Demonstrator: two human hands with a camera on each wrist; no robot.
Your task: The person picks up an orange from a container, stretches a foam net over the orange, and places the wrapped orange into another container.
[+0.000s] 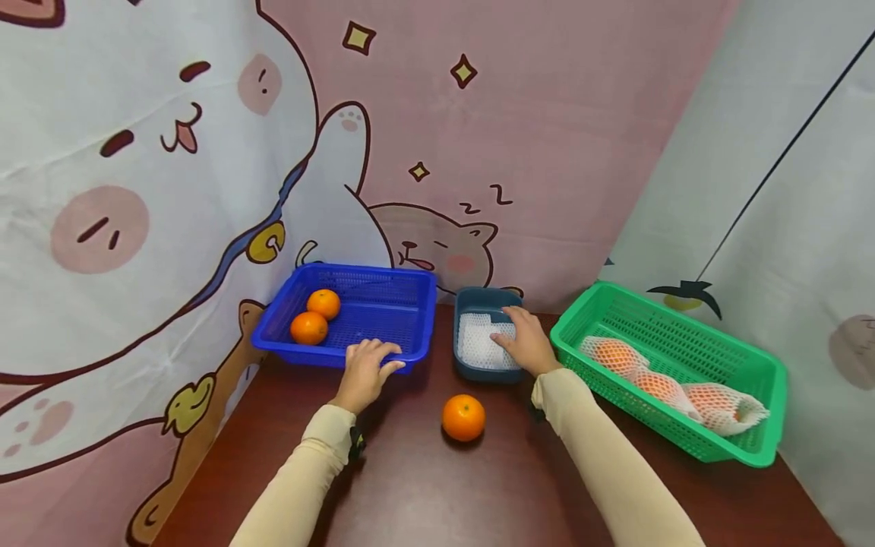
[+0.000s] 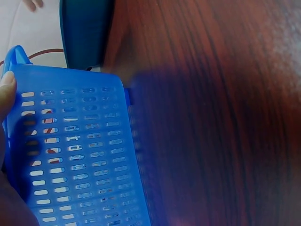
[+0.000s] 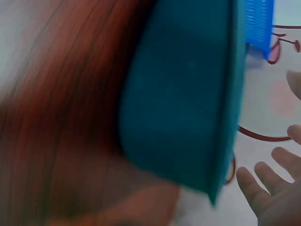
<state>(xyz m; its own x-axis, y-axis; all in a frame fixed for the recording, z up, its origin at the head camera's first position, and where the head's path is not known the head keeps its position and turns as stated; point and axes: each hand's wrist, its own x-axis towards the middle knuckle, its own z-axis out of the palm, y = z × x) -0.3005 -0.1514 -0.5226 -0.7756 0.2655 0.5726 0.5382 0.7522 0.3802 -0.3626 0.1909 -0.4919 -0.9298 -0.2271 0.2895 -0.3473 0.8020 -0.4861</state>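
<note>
My left hand (image 1: 365,372) is at the near rim of a blue basket (image 1: 369,281), fingers relaxed; the thumb (image 2: 6,92) shows beside the rim in the left wrist view. Two bare oranges (image 1: 316,317) lie in that basket's left end. Over the small dark teal box (image 1: 468,372) is my right hand (image 1: 533,346), its fingers spread and holding nothing. White foam nets (image 1: 478,342) lie inside the box, partly hidden by this hand. Between my forearms, one bare orange (image 1: 463,418) sits on the brown table.
At the right stands a green basket (image 1: 683,323) with three oranges in white foam nets (image 1: 659,386). A cartoon-printed cloth (image 1: 547,114) hangs behind the table (image 1: 410,494). The teal box stands between the two baskets.
</note>
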